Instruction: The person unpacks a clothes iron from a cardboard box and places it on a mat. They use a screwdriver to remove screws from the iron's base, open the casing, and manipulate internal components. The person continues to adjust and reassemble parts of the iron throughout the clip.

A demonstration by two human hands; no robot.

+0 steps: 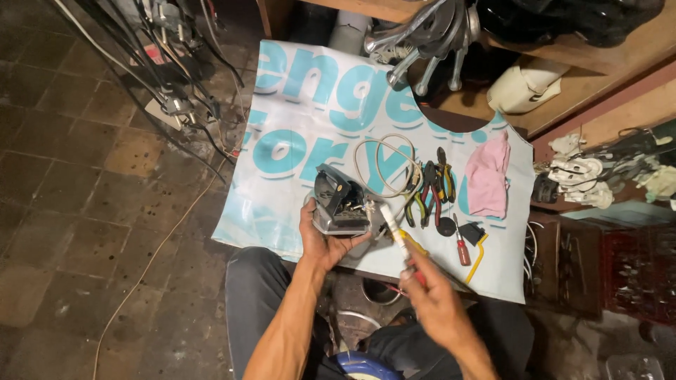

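My left hand [320, 239] grips an old electric iron [340, 200], dark and metallic, held upside down above the white printed sheet [282, 119]. Loose wire ends stick out at its rear. My right hand [433, 295] holds a white pen-shaped tool [394, 233] with a red part near the fingers, its tip pointing up toward the iron's wires. A coiled pale cord [384, 165] lies just behind the iron.
On the sheet lie several pliers [431, 188], a red-handled screwdriver [461, 248], a black and yellow tool [476, 239] and a pink cloth [489, 176]. Cables [165, 77] hang at the left over a dark tiled floor. Wooden shelves with clutter stand at the right.
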